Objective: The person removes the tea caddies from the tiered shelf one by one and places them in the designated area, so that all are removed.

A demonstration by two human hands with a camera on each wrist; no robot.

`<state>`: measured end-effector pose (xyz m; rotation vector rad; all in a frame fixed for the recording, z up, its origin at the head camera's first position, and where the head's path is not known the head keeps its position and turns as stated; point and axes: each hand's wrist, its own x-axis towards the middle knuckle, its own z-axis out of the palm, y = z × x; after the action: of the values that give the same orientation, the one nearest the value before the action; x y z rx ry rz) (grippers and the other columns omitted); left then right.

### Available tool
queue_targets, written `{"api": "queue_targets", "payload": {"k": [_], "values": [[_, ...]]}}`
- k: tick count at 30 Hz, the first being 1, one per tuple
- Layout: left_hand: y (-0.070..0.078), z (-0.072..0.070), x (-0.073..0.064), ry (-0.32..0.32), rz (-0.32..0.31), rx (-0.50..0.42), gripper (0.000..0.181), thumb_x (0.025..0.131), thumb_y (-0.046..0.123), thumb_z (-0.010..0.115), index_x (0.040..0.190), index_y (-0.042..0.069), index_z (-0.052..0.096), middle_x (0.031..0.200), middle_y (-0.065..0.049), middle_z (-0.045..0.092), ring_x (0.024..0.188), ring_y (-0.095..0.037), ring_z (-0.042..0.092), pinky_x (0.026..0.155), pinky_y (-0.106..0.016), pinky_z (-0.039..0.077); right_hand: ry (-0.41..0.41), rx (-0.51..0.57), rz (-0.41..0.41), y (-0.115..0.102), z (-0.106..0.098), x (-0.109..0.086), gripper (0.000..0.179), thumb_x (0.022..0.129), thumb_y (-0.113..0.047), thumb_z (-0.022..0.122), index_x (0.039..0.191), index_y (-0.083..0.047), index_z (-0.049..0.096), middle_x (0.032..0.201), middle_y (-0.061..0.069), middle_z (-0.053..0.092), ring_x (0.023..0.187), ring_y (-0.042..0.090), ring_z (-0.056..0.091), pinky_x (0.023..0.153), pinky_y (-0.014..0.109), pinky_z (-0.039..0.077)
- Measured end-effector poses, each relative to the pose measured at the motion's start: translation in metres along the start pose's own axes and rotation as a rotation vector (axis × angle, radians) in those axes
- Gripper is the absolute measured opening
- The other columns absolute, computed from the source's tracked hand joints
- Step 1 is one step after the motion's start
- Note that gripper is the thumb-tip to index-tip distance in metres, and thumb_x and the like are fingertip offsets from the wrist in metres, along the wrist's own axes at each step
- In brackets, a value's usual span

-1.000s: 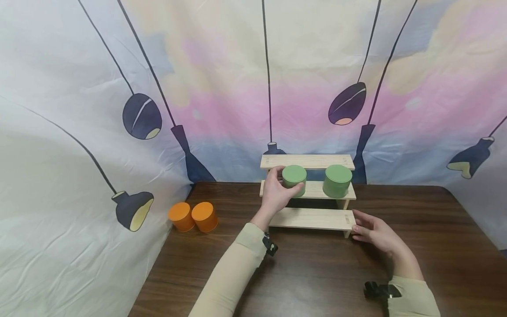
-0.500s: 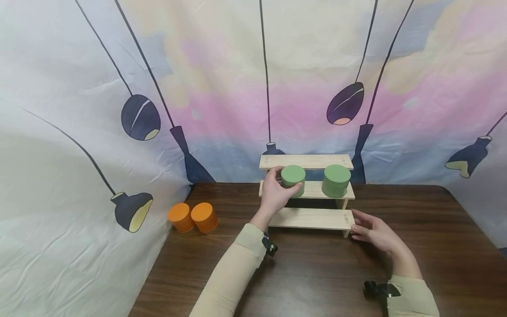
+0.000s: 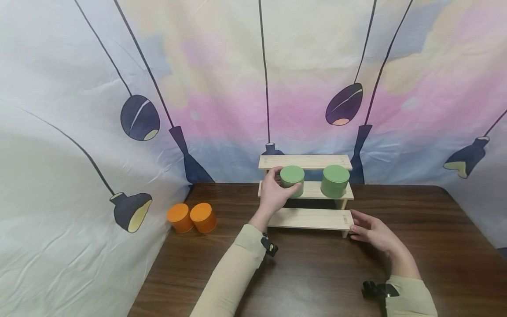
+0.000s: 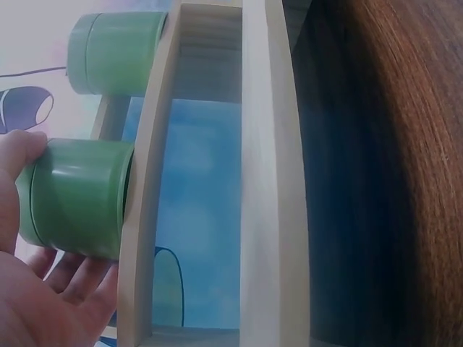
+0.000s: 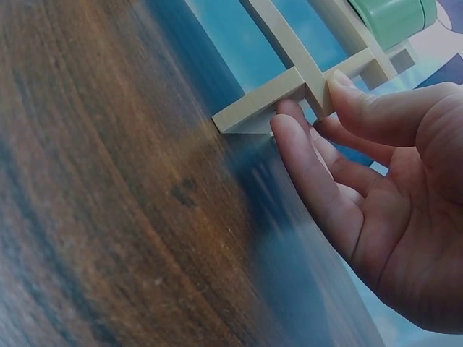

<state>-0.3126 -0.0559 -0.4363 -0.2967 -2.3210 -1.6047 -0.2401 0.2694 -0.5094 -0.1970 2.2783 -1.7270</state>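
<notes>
On my screens, the left hand (image 3: 273,193) is curled around a glossy green lidded cylinder (image 3: 292,176), which sits on the middle tier (image 3: 313,189) of a three-step stand (image 3: 305,162) of pale, fine-grained wood. The right hand (image 3: 374,232) pinches the right end of its lowest plank (image 3: 310,219). I see a second green cylinder (image 3: 335,181) farther right on that middle tier, and two smooth orange cylinders (image 3: 204,218) side by side on the dark, streaky wood-grain table (image 3: 317,275).

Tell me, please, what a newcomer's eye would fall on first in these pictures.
Probably the green canister that the left hand grips at the middle shelf of the wooden stand, with a second green canister to its right. Next, likely the two orange canisters side by side at the left of the table, then the dark lamps pictured on the pastel cloth behind.
</notes>
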Motion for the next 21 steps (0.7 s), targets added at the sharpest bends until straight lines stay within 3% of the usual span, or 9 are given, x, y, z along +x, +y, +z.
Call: {"api": "queue_targets", "payload": {"k": [12, 21], "values": [[-0.003, -0.01, -0.011, 0.025, 0.022, -0.04, 0.07, 0.084, 0.031, 0.094, 0.142, 0.011, 0.06, 0.128, -0.008, 0.068, 0.112, -0.023, 0.071, 0.094, -0.043, 0.06, 0.01, 0.005, 0.019, 0.0, -0.001, -0.001, 0.071, 0.108, -0.002, 0.062, 0.164, 0.013, 0.021, 0.152, 0.047, 0.04, 0.111, 0.025, 0.071, 0.093, 0.037, 0.062], [-0.007, -0.019, -0.028, 0.068, 0.025, -0.053, 0.074, 0.083, 0.031, 0.095, 0.145, 0.011, 0.058, 0.124, -0.008, 0.068, 0.108, -0.025, 0.072, 0.092, -0.043, 0.061, 0.004, 0.005, 0.016, 0.001, 0.0, 0.0, 0.071, 0.108, -0.003, 0.061, 0.163, 0.014, 0.02, 0.152, 0.047, 0.039, 0.111, 0.026, 0.071, 0.093, 0.038, 0.062]]}}
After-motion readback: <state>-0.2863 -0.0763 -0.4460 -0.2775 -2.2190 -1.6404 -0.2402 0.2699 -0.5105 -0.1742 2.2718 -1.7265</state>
